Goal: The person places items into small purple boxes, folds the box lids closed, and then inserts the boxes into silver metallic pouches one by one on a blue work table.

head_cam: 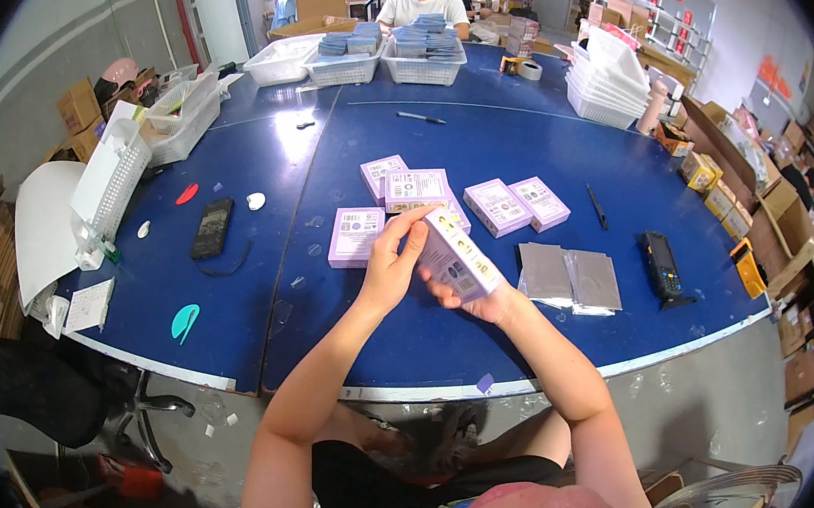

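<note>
Both my hands are on one purple-and-white printed carton [457, 256], tilted above the table. My right hand [481, 302] grips its lower end from beneath. The fingers of my left hand [396, 255] close on its upper left end. Behind it, similar cartons lie in a loose pile, the top one [415, 185] face up and another [356, 237] to the left. Two more cartons [496, 207] [540, 203] lie side by side on the right. Two stacks of clear plastic sleeves [546, 274] [593, 280] are right of my right hand.
On the blue table [356, 332] are a black handheld scanner [663, 266], a phone [213, 227], a teal cutter [185, 324] and pens [596, 206] [421, 117]. White baskets [426, 70] [601, 99] stand at the far edge and right. A person [420, 6] sits opposite.
</note>
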